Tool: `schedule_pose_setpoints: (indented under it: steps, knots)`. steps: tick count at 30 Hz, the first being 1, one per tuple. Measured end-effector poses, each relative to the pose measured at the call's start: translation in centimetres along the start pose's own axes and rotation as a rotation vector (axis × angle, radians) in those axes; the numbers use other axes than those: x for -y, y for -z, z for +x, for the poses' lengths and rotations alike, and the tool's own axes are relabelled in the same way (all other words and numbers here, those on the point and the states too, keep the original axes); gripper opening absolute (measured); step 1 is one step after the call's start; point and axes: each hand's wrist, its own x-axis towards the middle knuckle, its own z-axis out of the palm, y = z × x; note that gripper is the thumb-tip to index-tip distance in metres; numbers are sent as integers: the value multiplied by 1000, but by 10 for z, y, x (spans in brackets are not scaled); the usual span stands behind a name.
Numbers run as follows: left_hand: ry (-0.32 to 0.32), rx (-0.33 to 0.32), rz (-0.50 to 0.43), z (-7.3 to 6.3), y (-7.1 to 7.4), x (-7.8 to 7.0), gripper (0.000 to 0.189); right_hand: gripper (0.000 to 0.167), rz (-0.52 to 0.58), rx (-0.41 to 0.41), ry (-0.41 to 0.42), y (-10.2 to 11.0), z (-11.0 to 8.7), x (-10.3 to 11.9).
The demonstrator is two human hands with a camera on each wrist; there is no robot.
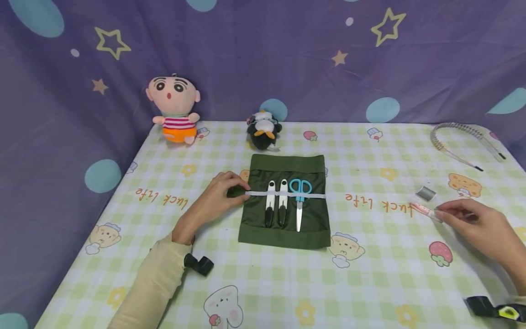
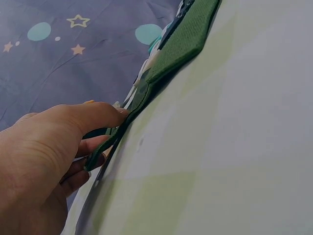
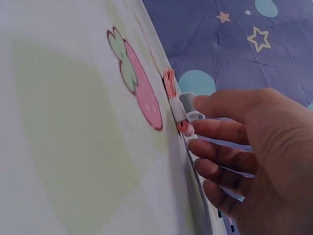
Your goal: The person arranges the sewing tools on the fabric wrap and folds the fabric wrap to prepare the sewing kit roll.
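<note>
A dark green fabric tool roll (image 1: 287,237) lies unfolded on the table. Its white elastic band (image 1: 316,195) crosses two white-and-black thread snips (image 1: 270,205) and a pair of blue-handled scissors (image 1: 300,198). At the roll's left edge, my left hand (image 1: 218,196) pinches the cloth between thumb and fingers; the left wrist view shows the green edge (image 2: 166,56) lifted there. Over on the right, my right hand (image 1: 478,224) has thumb and index finger at the near end of a pink thread skein (image 1: 423,209) with a white wrapper. A gap shows between those fingertips (image 3: 198,126) in the right wrist view.
A grey thread spool (image 1: 425,193) lies just beyond the skein. A headband (image 1: 456,128) is at the far right. Along the back are a plush doll (image 1: 174,109) and a penguin plush (image 1: 264,130). A patterned cloth (image 1: 296,283) covers the table, with a purple curtain behind.
</note>
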Motion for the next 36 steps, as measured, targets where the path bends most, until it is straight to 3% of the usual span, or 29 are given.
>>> schedule_pose_setpoints:
  steps: [11, 25, 36]
  knots:
    - [12, 3, 0, -1, 0, -1, 14, 19, 4, 39, -21, -3, -3, -2]
    - [11, 5, 5, 0, 0, -1, 15, 5, 31, -4, 19, -2, -4, -2]
    - [17, 4, 10, 0, 0, -1, 15, 21, 55, 65, -16, -2, -6, -5]
